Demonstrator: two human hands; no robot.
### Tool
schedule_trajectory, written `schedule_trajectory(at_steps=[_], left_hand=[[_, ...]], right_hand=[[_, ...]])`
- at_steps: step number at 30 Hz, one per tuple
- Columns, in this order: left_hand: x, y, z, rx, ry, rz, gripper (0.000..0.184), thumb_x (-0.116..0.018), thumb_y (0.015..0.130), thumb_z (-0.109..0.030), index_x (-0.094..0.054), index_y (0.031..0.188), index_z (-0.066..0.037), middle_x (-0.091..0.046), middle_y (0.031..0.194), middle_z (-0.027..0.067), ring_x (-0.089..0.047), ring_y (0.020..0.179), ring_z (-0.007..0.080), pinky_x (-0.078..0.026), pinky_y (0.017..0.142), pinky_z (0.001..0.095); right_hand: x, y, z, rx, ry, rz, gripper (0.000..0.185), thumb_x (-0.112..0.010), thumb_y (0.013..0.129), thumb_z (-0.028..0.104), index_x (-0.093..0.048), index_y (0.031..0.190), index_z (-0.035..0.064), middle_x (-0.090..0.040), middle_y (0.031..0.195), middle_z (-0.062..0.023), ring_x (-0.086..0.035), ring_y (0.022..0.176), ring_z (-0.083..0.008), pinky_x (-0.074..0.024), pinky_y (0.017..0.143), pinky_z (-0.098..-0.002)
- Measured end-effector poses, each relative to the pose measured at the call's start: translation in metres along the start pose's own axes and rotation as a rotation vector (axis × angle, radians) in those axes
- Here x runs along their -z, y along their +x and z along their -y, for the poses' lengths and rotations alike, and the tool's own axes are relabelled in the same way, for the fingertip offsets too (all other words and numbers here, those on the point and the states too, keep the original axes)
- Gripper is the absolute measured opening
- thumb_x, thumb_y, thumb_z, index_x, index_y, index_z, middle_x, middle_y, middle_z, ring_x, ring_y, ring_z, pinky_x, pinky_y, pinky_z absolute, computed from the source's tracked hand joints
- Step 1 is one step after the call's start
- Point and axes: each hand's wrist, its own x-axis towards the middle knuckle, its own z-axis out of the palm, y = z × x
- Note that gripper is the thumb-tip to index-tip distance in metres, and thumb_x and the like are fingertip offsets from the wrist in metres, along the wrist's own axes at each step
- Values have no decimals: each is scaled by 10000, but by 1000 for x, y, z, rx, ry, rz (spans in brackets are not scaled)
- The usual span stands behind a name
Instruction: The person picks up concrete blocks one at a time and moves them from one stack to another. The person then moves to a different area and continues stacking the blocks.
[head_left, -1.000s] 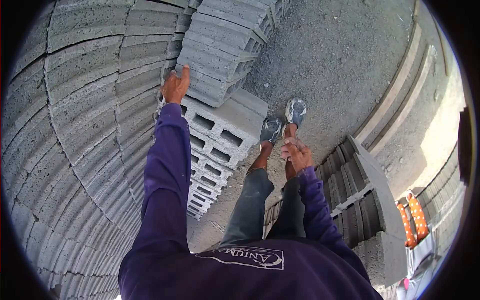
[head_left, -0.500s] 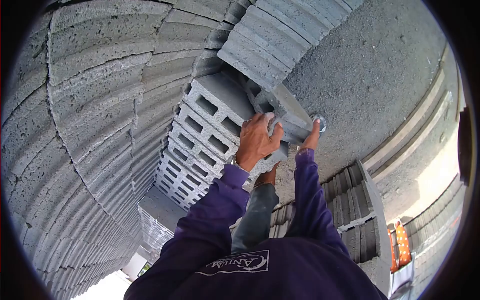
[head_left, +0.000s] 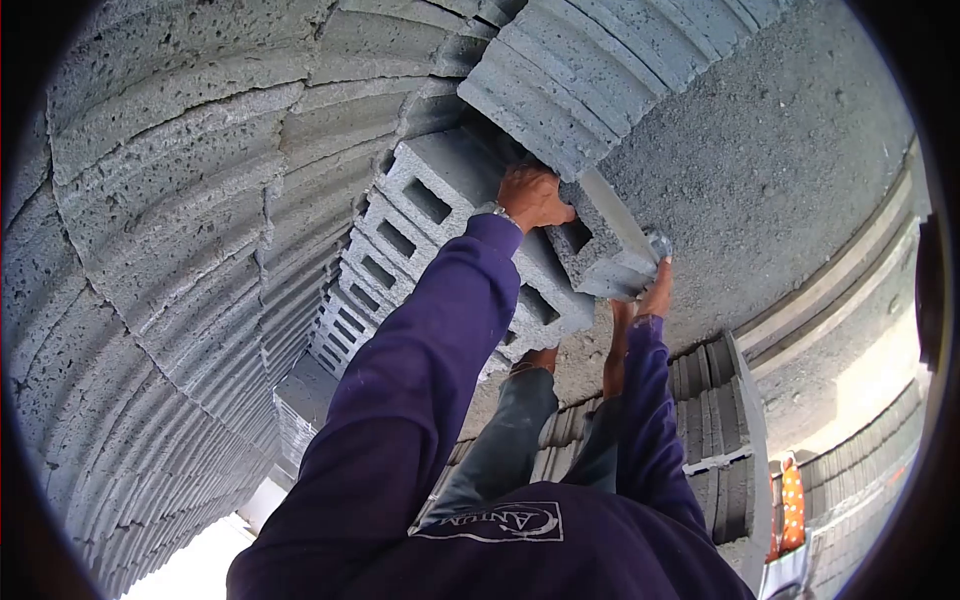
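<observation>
A grey hollow concrete block (head_left: pixel 612 212) stands tilted at the near end of a row of similar blocks. My left hand (head_left: pixel 535 195) grips its far left side, thumb beside a dark hollow and the other fingers partly hidden. At the block's right end, my right hand (head_left: pixel 657 290) holds the edge, its fingers partly hidden. A small shiny grey thing (head_left: pixel 658 243) shows at the right fingertips; I cannot make out what it is.
Stacked blocks form a tall wall (head_left: pixel 180 200) on the left. More blocks (head_left: pixel 570 80) stand at the top, beside gritty ground (head_left: pixel 770 170). Stacked blocks (head_left: pixel 715 400) and an orange spotted item (head_left: pixel 792 505) are at lower right. My legs (head_left: pixel 500 430) are below.
My left hand has moved up to the block's far left side. My right hand has shifted slightly right and down in view, with the block's near end. Both legs now show.
</observation>
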Motion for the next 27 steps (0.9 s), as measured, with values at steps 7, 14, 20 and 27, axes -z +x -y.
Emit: schedule_trajectory(at_steps=[7,14,20,27], left_hand=[[-27,-3,-7,82,-63,131,715,-719,663,-523,-628,1182,-40,-619,1177,192,-554,1142,338,-411,995,396],[-67,3,-33,24,-153,6,685,-708,619,-530,-683,1045,7,-640,1083,233,-562,1103,325,-323,1054,400],[-86,8,-38,78,-68,75,749,-688,631,-600,-660,1006,48,-624,1092,278,-572,1095,359,-296,1081,412],[-80,10,-51,110,-130,115,638,-695,655,-517,-674,944,51,-649,1034,263,-601,1036,354,-323,1056,378]], right_hand=[[30,0,-8,88,-78,-19,784,-621,827,578,-483,1279,-48,-510,1273,-200,-527,1128,-309,-429,946,-420],[30,12,11,-27,-37,-55,769,-634,822,569,-501,1294,-24,-510,1291,-168,-495,1176,-282,-400,988,-389],[40,27,6,-27,-70,-71,731,-628,830,528,-511,1278,-37,-546,1237,-170,-532,1131,-280,-427,958,-398],[35,26,4,-19,-59,39,823,-533,771,701,-503,1335,103,-552,1268,-112,-505,1157,-252,-375,925,-430]])
